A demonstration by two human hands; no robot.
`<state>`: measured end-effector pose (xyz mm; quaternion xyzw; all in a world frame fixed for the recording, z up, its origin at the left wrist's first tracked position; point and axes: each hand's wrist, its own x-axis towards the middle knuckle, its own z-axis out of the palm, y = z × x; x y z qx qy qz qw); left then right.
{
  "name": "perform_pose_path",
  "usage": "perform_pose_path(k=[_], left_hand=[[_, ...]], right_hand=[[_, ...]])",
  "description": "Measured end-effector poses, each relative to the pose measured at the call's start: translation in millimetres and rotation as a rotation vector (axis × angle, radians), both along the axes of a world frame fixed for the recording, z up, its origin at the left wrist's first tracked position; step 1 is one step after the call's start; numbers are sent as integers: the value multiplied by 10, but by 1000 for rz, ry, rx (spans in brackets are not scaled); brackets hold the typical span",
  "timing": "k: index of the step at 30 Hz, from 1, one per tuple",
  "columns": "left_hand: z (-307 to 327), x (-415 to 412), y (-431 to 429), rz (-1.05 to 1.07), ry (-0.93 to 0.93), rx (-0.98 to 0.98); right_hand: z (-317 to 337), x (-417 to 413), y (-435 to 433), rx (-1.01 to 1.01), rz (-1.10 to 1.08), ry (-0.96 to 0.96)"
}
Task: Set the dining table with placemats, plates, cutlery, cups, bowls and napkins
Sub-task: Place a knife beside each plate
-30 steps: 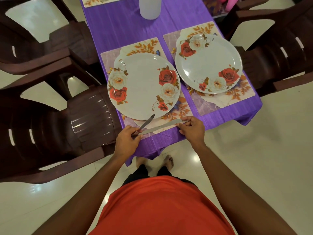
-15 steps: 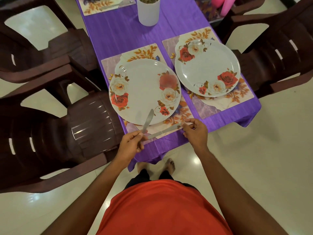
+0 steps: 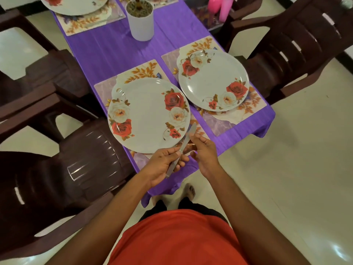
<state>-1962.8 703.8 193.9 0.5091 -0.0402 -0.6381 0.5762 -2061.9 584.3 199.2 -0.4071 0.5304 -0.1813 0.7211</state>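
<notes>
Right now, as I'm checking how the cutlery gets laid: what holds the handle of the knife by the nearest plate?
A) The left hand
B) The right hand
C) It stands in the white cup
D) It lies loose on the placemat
A: the left hand has its fingers curled round the handle of the knife, while the right hand sits up beside the blade, clear of the handle.
</notes>
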Motion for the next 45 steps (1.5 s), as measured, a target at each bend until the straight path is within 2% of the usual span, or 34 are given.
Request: perform_pose_path(k=[6, 11, 15, 21, 29, 33, 36, 45], left_hand=[[47, -38, -227, -143, -130, 41], [41, -285, -679, -153, -260, 34], [-64, -567, -1128, -82, -325, 79], [-151, -1018, -1868, 35, -617, 86], [-17, -1625, -2672, 195, -504, 168], [38, -1764, -2874, 221, -530, 241], [68, -1782, -2946, 284, -482, 262], [-58, -1626, -2963, 442, -171, 258]], right_hand=[[48, -150, -338, 121, -299, -11], [14, -295, -704, 129, -376, 38], [-15, -400, -1130, 93, -344, 80], [-69, -719, -2003, 98, -171, 44], [-72, -1095, -2898, 51, 54, 34], [2, -1117, -3097, 20, 145, 19], [81, -1080, -3165, 52, 204, -21], [-24, -1035, -3104, 161, 383, -75]])
